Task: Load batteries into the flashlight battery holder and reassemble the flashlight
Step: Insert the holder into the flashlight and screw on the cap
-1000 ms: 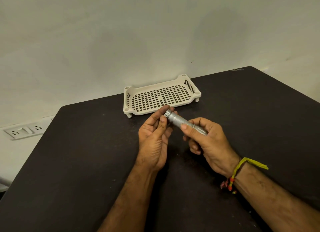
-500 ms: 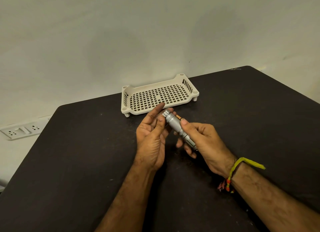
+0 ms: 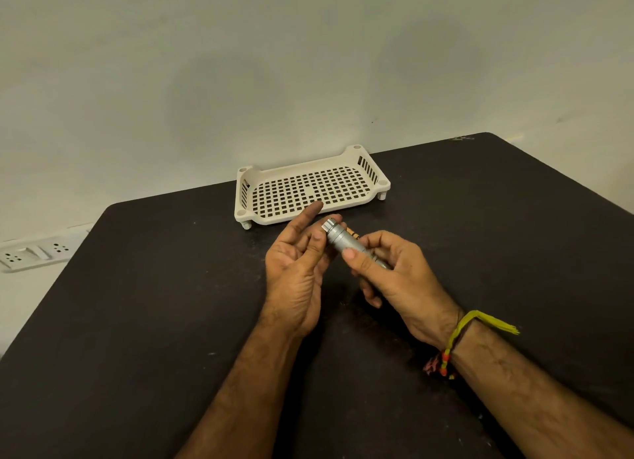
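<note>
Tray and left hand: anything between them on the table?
Head view: nothing; bare black table between the white perforated tray and the left hand, whose fingertip overlaps the tray's near rim.

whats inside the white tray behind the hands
Nothing shows inside the white tray: its perforated floor is bare where visible. The left hand raises a fingertip over the front edge, covering a small patch there.
</note>
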